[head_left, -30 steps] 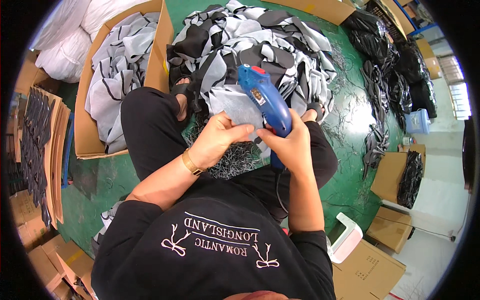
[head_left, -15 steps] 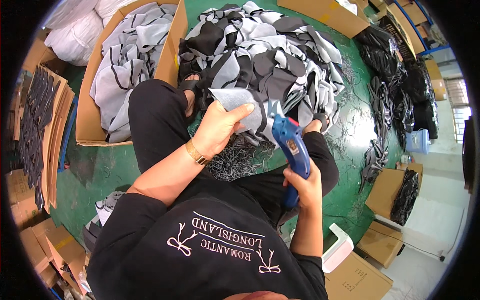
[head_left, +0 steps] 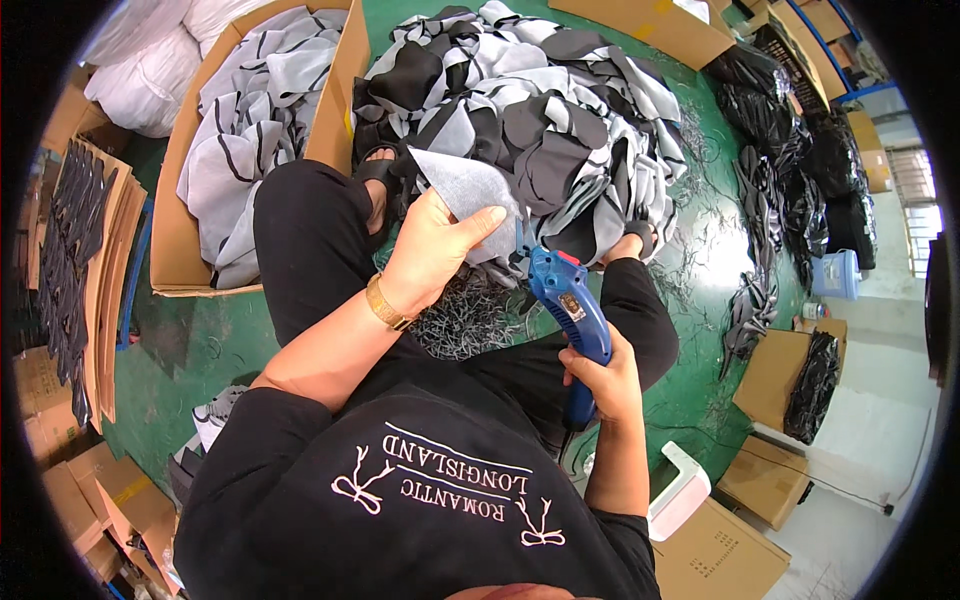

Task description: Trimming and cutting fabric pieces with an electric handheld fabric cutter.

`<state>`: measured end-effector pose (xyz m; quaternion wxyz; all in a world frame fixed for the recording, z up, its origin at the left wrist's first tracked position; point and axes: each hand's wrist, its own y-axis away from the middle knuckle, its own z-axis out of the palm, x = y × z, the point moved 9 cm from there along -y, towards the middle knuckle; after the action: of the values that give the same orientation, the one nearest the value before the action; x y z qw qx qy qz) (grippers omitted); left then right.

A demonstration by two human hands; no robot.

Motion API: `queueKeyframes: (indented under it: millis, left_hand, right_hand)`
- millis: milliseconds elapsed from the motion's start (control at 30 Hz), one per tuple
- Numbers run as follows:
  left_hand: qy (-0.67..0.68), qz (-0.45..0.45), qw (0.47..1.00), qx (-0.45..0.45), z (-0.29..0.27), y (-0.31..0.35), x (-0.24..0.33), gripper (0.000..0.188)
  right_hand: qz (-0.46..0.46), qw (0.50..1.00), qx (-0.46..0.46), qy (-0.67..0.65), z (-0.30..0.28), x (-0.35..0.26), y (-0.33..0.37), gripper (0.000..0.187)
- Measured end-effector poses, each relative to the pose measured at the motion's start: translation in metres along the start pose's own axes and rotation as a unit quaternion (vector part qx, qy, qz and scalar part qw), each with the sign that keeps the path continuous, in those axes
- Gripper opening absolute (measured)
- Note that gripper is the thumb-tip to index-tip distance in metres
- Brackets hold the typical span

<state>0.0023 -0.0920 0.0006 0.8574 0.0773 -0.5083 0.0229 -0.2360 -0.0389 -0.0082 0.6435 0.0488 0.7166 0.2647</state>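
Note:
My left hand [head_left: 432, 248] pinches a light grey fabric piece [head_left: 465, 183] between thumb and fingers, its pointed corner sticking up. In my right hand [head_left: 606, 372] is a blue pair of electric scissors [head_left: 568, 297], gripped round the handle. Its blade head meets the right edge of the fabric piece, just beside my left thumb; how far the blades are parted is too small to tell. Beyond both hands lies a large heap of grey and black fabric pieces [head_left: 555, 140]. Thin dark trimmings [head_left: 465, 318] cover the floor below my left hand.
At the left stands a cardboard box [head_left: 335, 125] filled with grey fabric with black lines. Black plastic bags [head_left: 765, 110] line the far right. A white and pink stool-like object [head_left: 682, 490] stands near my right elbow. My bent legs frame the trimmings on the green floor [head_left: 170, 375].
The electric scissors have moved left and slightly down along the fabric's edge, closer to my left thumb. My left hand still holds the piece, whose corner has risen and shifted slightly left.

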Motion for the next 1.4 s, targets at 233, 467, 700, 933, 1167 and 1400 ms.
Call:
queueKeyframes:
  millis: [233, 467, 700, 933, 1167, 1400]
  left_hand:
    - [-0.028, 0.022, 0.999, -0.040, 0.007, 0.004, 0.009, 0.023]
    - [-0.103, 0.024, 0.987, -0.119, 0.017, 0.014, 0.003, 0.037]
    - [-0.010, -0.010, 0.989, -0.150, 0.030, 0.021, -0.012, 0.041]
    - [-0.024, -0.057, 0.983, -0.174, 0.035, 0.034, -0.026, 0.036]
    - [0.061, -0.136, 0.981, -0.121, 0.033, 0.012, -0.016, 0.030]
    - [0.146, -0.130, 0.976, -0.097, 0.015, -0.003, -0.008, 0.020]
  right_hand:
    - [-0.002, 1.000, -0.004, -0.009, 0.001, -0.007, -0.001, 0.034]
    - [-0.018, 0.999, -0.010, -0.027, 0.002, -0.020, -0.006, 0.034]
    - [-0.135, 0.988, 0.050, -0.057, 0.005, -0.073, -0.034, 0.038]
    - [-0.147, 0.983, 0.074, 0.080, 0.030, -0.078, -0.052, 0.043]
    - [-0.123, 0.989, -0.021, -0.081, 0.042, -0.066, -0.053, 0.035]
    - [-0.015, 0.981, -0.111, -0.160, 0.020, -0.008, -0.029, 0.041]
